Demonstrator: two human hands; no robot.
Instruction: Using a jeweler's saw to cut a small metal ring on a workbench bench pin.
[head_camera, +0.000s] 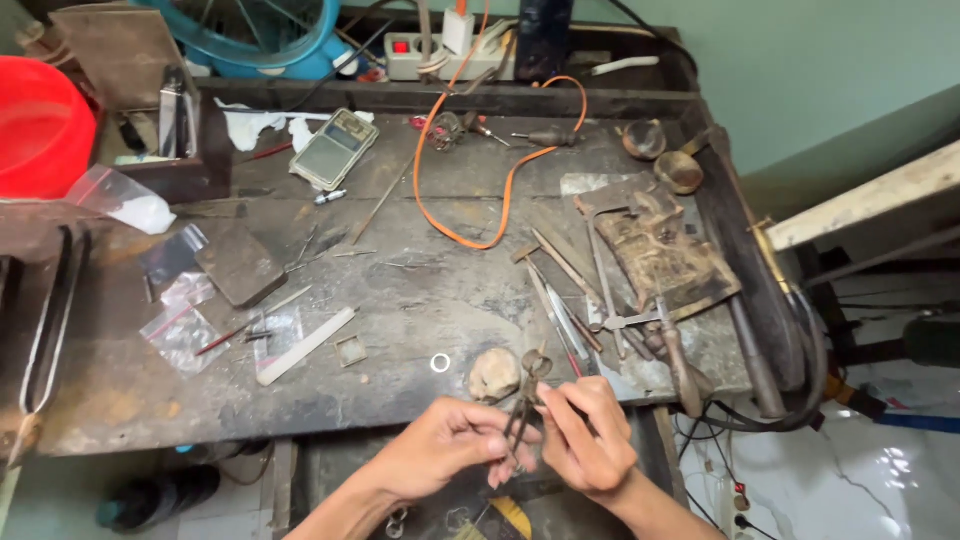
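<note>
My left hand (440, 445) and my right hand (590, 435) meet at the front edge of a worn dark workbench (400, 290). Both hands hold a small pair of dark metal pliers (525, 400), its jaws pointing up toward the bench. The fingers of both hands pinch around the handles; whether something tiny sits in the jaws is too small to tell. Just beyond the hands lie a small silver ring (440, 362) and a pale rounded lump (493, 374).
Files and hand tools (580, 300) lie right of centre by a worn block (665, 250). An orange cable (500, 190), a pocket scale (333, 148), small plastic bags (185, 330), a white strip (305, 346), a red tub (40, 125) and a power strip (430, 55) surround them.
</note>
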